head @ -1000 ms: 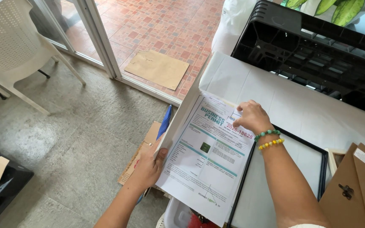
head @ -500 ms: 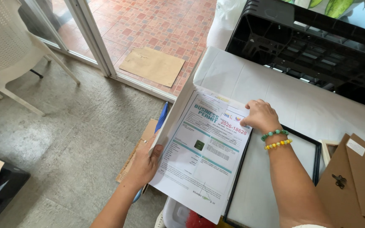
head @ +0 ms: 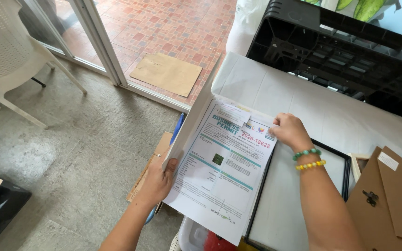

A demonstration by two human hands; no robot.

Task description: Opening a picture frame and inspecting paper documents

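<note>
My left hand grips the lower left edge of an open white folder, holding its cover up. Inside lies a printed white and teal document. My right hand, with green and yellow bead bracelets on the wrist, pinches the document's top right corner. The folder overhangs the left edge of a white-covered table. A black picture frame lies flat on the table just right of the document, under my right forearm.
A brown frame backing board rests at the right edge. A black plastic crate stands at the back of the table. On the floor lie cardboard sheets; a white plastic chair stands far left.
The view has shifted a little. My right hand has moved slightly right along the document's top edge; my left hand keeps its grip on the folder.
</note>
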